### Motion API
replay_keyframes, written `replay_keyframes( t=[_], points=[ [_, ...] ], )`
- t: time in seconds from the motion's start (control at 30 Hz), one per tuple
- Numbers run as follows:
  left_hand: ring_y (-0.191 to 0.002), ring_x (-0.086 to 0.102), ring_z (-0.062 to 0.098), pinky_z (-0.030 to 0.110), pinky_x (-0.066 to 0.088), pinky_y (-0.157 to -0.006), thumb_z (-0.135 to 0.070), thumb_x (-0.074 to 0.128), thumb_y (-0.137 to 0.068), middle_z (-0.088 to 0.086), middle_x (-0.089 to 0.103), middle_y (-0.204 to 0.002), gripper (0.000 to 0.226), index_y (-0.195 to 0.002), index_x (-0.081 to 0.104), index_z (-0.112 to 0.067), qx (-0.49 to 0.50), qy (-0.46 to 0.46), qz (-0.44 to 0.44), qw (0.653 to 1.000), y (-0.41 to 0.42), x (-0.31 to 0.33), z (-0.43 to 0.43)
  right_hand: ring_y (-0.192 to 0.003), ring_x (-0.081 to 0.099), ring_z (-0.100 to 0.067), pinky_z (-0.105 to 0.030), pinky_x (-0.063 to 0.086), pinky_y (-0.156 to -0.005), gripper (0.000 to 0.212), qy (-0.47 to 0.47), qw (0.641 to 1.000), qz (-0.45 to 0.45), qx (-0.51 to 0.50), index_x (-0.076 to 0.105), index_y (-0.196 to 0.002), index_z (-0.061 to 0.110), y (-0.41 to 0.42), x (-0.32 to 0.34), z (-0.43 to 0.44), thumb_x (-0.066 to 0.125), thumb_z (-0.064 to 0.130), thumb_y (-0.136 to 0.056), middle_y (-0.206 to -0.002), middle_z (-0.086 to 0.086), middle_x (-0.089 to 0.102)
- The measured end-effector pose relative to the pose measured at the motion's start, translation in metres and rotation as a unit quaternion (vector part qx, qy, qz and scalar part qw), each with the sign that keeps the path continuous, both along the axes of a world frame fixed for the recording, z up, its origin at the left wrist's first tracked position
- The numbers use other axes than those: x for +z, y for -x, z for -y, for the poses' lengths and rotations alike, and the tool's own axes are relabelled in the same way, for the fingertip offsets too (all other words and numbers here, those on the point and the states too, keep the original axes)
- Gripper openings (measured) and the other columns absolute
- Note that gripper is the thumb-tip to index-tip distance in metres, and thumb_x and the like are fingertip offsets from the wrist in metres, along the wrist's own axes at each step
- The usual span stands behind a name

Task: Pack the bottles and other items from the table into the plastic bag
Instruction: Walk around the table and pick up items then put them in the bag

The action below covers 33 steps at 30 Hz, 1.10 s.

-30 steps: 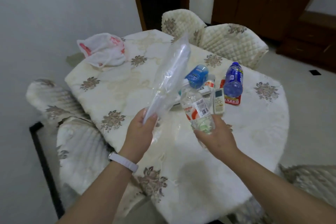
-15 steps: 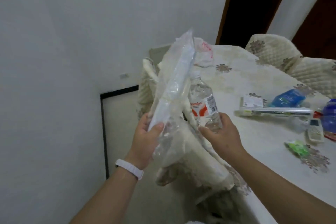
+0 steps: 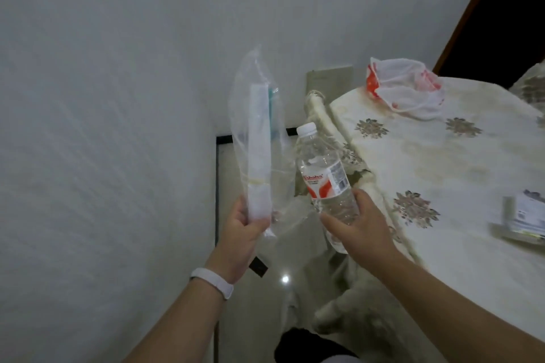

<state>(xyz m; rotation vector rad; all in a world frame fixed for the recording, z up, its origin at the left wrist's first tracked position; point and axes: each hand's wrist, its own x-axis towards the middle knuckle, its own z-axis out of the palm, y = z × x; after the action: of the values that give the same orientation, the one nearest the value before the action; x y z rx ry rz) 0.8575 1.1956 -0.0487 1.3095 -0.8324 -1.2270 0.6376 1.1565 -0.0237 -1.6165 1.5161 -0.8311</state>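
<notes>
Both hands are busy beside the table (image 3: 442,162). The left hand (image 3: 239,233) grips the lower end of the clear plastic bag (image 3: 259,127), which has a long white item inside. The right hand (image 3: 358,227) clasps the water bottle (image 3: 324,174) low down, cap up, just beside that bag. A red-and-white bag (image 3: 407,88) lies on the table.

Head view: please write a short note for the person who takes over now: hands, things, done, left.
Left hand grips the lower end of the clear plastic bag, held upright; a long white item is already inside.
Right hand holds the water bottle near its base, beside the bag, not inside.
Left: put the bottle in, then the other items on the table; a packet shows at the right edge.
A white and red bag lies farther back on it.
</notes>
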Motion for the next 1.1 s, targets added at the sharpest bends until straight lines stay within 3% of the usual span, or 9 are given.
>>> replay_keyframes(
  t=[0.17,0.3,0.43,0.57,0.63,0.73,0.83,0.93,1.1],
  points=[
    [-0.086,0.072,0.020,0.026,0.055,-0.072,0.006,0.062,-0.088,0.010,0.074,-0.095,0.028,-0.111,0.059,-0.009,0.021,-0.010,-0.002,1.000,-0.045,-0.007,0.088,-0.095,0.063,-0.006,-0.035,0.055,-0.080,0.051,-0.022,1.000,0.016,0.011,0.048,-0.115,0.042,-0.048,-0.028,0.096,0.078,0.044,-0.074,-0.105,0.015,0.063],
    [-0.086,0.072,0.020,0.025,0.056,-0.072,0.010,0.061,-0.087,0.010,0.074,-0.098,0.032,-0.113,0.060,-0.009,0.035,-0.029,0.005,0.999,-0.076,-0.006,0.170,-0.087,0.065,-0.004,-0.035,0.056,-0.077,0.042,-0.036,0.999,0.038,0.004,0.054,-0.109,0.038,-0.084,-0.038,0.183,0.078,0.037,-0.075,-0.098,0.013,0.067],
    [-0.084,0.071,0.018,0.023,0.055,-0.068,0.012,0.059,-0.086,0.005,0.074,-0.095,0.036,-0.111,0.060,-0.014,0.033,-0.026,0.026,0.999,-0.104,0.006,0.247,-0.082,0.065,0.001,-0.025,0.054,-0.068,0.036,-0.054,0.996,0.064,-0.005,0.053,-0.101,0.045,-0.110,-0.026,0.259,0.078,0.037,-0.076,-0.096,0.015,0.067],
    [-0.088,0.071,0.016,0.022,0.055,-0.069,0.009,0.059,-0.088,-0.002,0.075,-0.094,0.037,-0.115,0.059,-0.017,0.017,-0.015,0.041,0.999,-0.128,0.019,0.309,-0.083,0.066,0.001,-0.032,0.057,-0.074,0.038,-0.040,0.996,0.079,-0.016,0.052,-0.099,0.050,-0.127,-0.007,0.318,0.077,0.043,-0.073,-0.095,0.017,0.068],
    [-0.091,0.071,0.020,0.024,0.056,-0.071,0.009,0.059,-0.089,0.005,0.074,-0.100,0.038,-0.121,0.057,-0.012,0.005,-0.007,0.036,0.999,-0.139,0.023,0.339,-0.083,0.065,0.005,-0.027,0.054,-0.073,0.040,-0.022,0.996,0.085,-0.030,0.053,-0.102,0.044,-0.133,0.003,0.343,0.080,0.036,-0.074,-0.093,0.017,0.067],
    [-0.091,0.071,0.018,0.025,0.056,-0.072,0.010,0.058,-0.089,0.009,0.071,-0.107,0.044,-0.128,0.053,-0.010,-0.009,0.002,0.020,1.000,-0.152,0.021,0.394,-0.084,0.068,-0.003,-0.037,0.058,-0.075,0.048,-0.014,0.994,0.091,-0.055,0.055,-0.111,0.032,-0.140,0.008,0.382,0.080,0.038,-0.070,-0.097,0.011,0.069],
    [-0.090,0.071,0.016,0.025,0.056,-0.071,0.012,0.058,-0.088,0.007,0.071,-0.105,0.046,-0.127,0.054,-0.013,-0.037,0.007,0.002,0.999,-0.159,0.013,0.454,-0.083,0.068,-0.004,-0.037,0.059,-0.078,0.044,-0.036,0.993,0.092,-0.068,0.054,-0.110,0.032,-0.149,0.001,0.423,0.080,0.031,-0.074,-0.097,0.009,0.069],
    [-0.086,0.071,0.012,0.025,0.056,-0.071,0.012,0.056,-0.088,-0.002,0.075,-0.094,0.043,-0.119,0.057,-0.018,-0.068,0.009,-0.012,0.998,-0.167,0.000,0.519,-0.081,0.067,-0.002,-0.033,0.057,-0.074,0.041,-0.034,0.990,0.077,-0.117,0.053,-0.103,0.034,-0.164,-0.006,0.470,0.081,0.031,-0.073,-0.094,0.010,0.068],
    [-0.087,0.071,0.012,0.025,0.058,-0.075,0.014,0.055,-0.088,0.000,0.074,-0.097,0.042,-0.121,0.057,-0.013,-0.145,-0.005,-0.033,0.989,-0.188,-0.020,0.635,-0.080,0.068,-0.003,-0.025,0.053,-0.068,0.044,-0.020,0.973,0.071,-0.219,0.054,-0.101,0.035,-0.196,-0.008,0.560,0.081,0.036,-0.067,-0.092,0.010,0.069]
  ],
)
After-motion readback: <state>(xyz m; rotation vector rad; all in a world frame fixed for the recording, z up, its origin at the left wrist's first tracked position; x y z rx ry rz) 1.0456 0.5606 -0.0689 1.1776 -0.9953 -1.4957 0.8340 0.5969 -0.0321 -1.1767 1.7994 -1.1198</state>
